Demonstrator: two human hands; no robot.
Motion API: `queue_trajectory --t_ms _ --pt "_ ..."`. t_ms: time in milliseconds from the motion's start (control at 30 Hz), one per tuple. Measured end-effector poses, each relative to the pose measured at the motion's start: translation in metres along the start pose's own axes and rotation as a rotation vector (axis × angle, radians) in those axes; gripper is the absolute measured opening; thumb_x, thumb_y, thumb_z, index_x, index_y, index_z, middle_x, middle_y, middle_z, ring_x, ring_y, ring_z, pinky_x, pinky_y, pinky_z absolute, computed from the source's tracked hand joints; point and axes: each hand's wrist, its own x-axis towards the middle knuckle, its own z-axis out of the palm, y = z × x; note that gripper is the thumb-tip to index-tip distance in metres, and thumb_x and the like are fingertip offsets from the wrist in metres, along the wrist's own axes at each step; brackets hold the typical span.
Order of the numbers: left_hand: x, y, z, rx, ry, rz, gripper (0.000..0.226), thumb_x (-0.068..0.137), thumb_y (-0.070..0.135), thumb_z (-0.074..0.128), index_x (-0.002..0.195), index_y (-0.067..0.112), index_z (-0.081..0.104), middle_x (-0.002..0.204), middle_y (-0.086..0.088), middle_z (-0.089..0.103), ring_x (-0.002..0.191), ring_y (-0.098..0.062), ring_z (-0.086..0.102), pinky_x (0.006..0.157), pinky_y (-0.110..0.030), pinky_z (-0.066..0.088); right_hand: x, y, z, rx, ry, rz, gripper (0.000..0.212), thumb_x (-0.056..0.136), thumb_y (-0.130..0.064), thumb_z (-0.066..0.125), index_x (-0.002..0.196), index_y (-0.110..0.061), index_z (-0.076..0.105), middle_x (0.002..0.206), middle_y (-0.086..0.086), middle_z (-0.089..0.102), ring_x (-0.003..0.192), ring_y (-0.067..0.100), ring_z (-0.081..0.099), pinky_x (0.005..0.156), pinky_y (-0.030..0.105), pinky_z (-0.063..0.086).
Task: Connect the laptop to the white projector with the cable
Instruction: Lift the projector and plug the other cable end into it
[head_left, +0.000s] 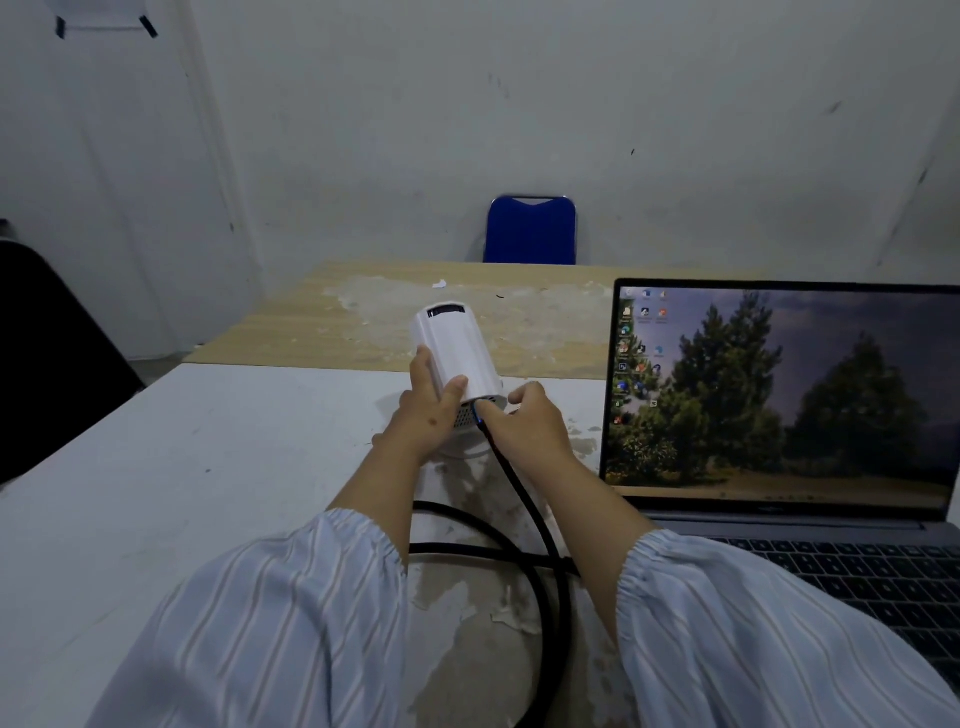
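The white projector sits mid-table, a rounded cylinder with its vented rear end toward me. My left hand grips its left side, thumb on top. My right hand pinches the plug end of the black cable against the projector's rear face; whether the plug is seated I cannot tell. The cable runs back toward me and loops on the table between my forearms. The open laptop stands to the right, screen lit with a tree wallpaper.
The white table has peeling patches near the cable. A bare wooden tabletop adjoins behind it. A blue chair stands against the far wall. A dark chair back is at the left edge.
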Motion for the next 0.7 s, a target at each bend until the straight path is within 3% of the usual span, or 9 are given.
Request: queue_trajectory --t_ms 67,133,200,267,333,433,500,600,700 --pt "0.0 0.0 -0.001 -0.002 -0.012 0.015 0.07 0.093 0.043 0.036 0.147 0.025 -0.006 0.158 -0.011 0.012 0.14 -0.034 0.026 0.112 -0.047 0.028 0.001 0.0 0.002 0.08 -0.006 0.067 0.028 0.083 -0.039 0.052 0.094 -0.015 0.043 0.086 0.002 0.054 0.065 0.012 0.05 0.051 0.028 0.035" --pt "0.001 0.0 -0.004 -0.01 -0.032 0.011 0.069 0.094 0.042 0.035 0.147 0.026 -0.007 0.159 -0.009 0.01 0.14 -0.034 0.026 0.111 -0.046 0.029 0.001 -0.002 0.001 0.138 0.011 0.089 0.034 0.084 -0.036 0.05 0.108 -0.013 0.044 0.098 0.005 0.055 0.071 0.013 0.053 0.052 0.026 0.036" --pt "0.002 0.0 -0.006 -0.044 -0.049 0.005 0.068 0.095 0.04 0.036 0.147 0.026 -0.006 0.16 -0.007 0.005 0.142 -0.032 0.022 0.114 -0.046 0.027 0.003 -0.004 0.0 0.12 0.028 0.039 0.052 0.085 -0.034 0.05 0.132 -0.014 0.039 0.122 0.012 0.053 0.097 0.024 0.059 0.064 0.028 0.042" --pt "0.004 0.0 -0.009 -0.081 -0.068 0.002 0.067 0.095 0.038 0.037 0.147 0.027 -0.004 0.16 -0.006 0.003 0.143 -0.031 0.021 0.113 -0.045 0.028 0.004 -0.011 -0.001 0.085 0.001 -0.026 0.058 0.089 -0.03 0.048 0.143 -0.016 0.032 0.144 0.011 0.041 0.122 0.028 0.049 0.084 0.031 0.043" --pt "0.006 0.0 -0.012 -0.091 -0.086 -0.008 0.066 0.094 0.038 0.038 0.147 0.03 -0.001 0.159 -0.007 0.008 0.141 -0.033 0.026 0.109 -0.044 0.031 0.003 -0.017 0.0 0.113 -0.059 -0.047 0.05 0.091 -0.025 0.044 0.14 -0.015 0.038 0.143 0.012 0.045 0.121 0.027 0.051 0.093 0.036 0.047" --pt "0.012 0.001 -0.017 -0.034 -0.098 -0.03 0.065 0.093 0.041 0.04 0.147 0.033 0.004 0.156 -0.014 0.018 0.137 -0.035 0.031 0.109 -0.046 0.032 -0.001 -0.018 0.001 0.124 -0.056 -0.043 0.036 0.091 -0.019 0.043 0.125 -0.011 0.051 0.124 0.014 0.06 0.105 0.03 0.06 0.09 0.047 0.053" --pt "0.016 0.001 -0.022 -0.021 -0.115 -0.041 0.066 0.092 0.041 0.042 0.147 0.034 0.006 0.154 -0.016 0.022 0.136 -0.035 0.032 0.109 -0.046 0.033 -0.004 -0.017 0.003 0.146 -0.042 -0.027 0.032 0.089 -0.014 0.044 0.119 -0.009 0.053 0.118 0.016 0.061 0.1 0.03 0.061 0.082 0.044 0.056" --pt "0.018 0.0 -0.026 -0.055 -0.15 -0.017 0.067 0.092 0.038 0.046 0.147 0.032 0.009 0.149 -0.013 0.034 0.127 -0.029 0.04 0.094 -0.037 0.035 -0.008 -0.018 0.01 0.147 -0.038 0.006 0.033 0.085 -0.013 0.045 0.118 -0.009 0.052 0.121 0.018 0.055 0.1 0.034 0.059 0.071 0.037 0.051" --pt "0.018 -0.002 -0.026 -0.12 -0.116 -0.022 0.069 0.09 0.037 0.051 0.146 0.027 0.013 0.139 -0.012 0.044 0.114 -0.024 0.044 0.088 -0.036 0.036 -0.008 -0.023 0.014 0.17 -0.039 0.064 0.037 0.084 -0.017 0.048 0.12 -0.01 0.049 0.126 0.016 0.051 0.101 0.034 0.058 0.075 0.04 0.053"
